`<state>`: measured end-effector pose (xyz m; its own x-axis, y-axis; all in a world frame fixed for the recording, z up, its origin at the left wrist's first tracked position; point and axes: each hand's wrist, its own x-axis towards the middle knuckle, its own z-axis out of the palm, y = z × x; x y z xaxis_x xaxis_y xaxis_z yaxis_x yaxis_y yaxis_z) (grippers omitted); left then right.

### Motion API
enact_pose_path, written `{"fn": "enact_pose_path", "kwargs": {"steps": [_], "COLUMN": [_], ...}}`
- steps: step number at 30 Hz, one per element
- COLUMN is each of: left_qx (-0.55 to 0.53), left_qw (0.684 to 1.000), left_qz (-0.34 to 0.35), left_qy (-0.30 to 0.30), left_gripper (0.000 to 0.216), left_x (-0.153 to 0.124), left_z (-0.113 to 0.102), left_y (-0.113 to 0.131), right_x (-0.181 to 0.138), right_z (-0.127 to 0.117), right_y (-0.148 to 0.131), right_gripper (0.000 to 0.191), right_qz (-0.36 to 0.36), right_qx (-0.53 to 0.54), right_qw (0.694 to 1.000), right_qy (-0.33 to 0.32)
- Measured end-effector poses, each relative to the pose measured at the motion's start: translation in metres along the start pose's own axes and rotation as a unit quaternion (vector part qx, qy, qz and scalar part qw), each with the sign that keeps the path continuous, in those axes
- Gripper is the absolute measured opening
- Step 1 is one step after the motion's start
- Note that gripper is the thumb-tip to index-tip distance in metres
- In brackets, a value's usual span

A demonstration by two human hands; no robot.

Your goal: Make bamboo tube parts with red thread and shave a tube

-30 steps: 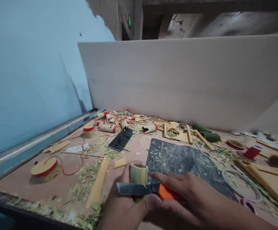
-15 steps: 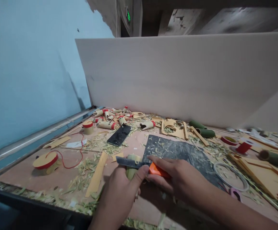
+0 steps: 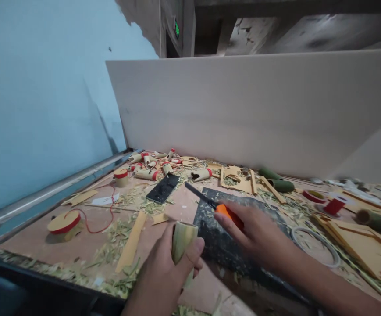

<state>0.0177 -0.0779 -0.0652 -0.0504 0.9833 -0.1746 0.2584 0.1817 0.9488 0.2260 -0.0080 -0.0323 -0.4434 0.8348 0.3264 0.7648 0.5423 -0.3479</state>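
My left hand is wrapped round a short pale-green bamboo tube, held upright near the table's front edge. My right hand grips the orange handle of a knife. Its dark blade points up and to the left, away from the tube, over the near corner of a black cutting mat. The blade and the tube are apart.
Bamboo shavings litter the pinkish table. A black phone lies behind the tube. Red-banded bamboo pieces crowd the back left, a red-rimmed disc with red cord sits left. Green bamboo tubes, tape rolls and wooden frames fill the right.
The knife lay across the bamboo tube with my left thumb on its blade; now my right hand has lifted it away to the right, and the blade points up-left.
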Motion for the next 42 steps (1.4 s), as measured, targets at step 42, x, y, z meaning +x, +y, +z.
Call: {"fn": "enact_pose_path", "kwargs": {"steps": [42], "left_qx": [0.12], "left_qw": [0.991], "left_qz": [0.053], "left_qy": [-0.039], "left_gripper": [0.044], "left_x": [-0.004], "left_z": [-0.016], "left_y": [-0.008], "right_x": [-0.091], "right_z": [0.079], "right_y": [-0.031], "right_gripper": [0.044], "right_qz": [-0.007], "right_qx": [0.025], "right_qw": [0.996], "right_qy": [0.089]}}
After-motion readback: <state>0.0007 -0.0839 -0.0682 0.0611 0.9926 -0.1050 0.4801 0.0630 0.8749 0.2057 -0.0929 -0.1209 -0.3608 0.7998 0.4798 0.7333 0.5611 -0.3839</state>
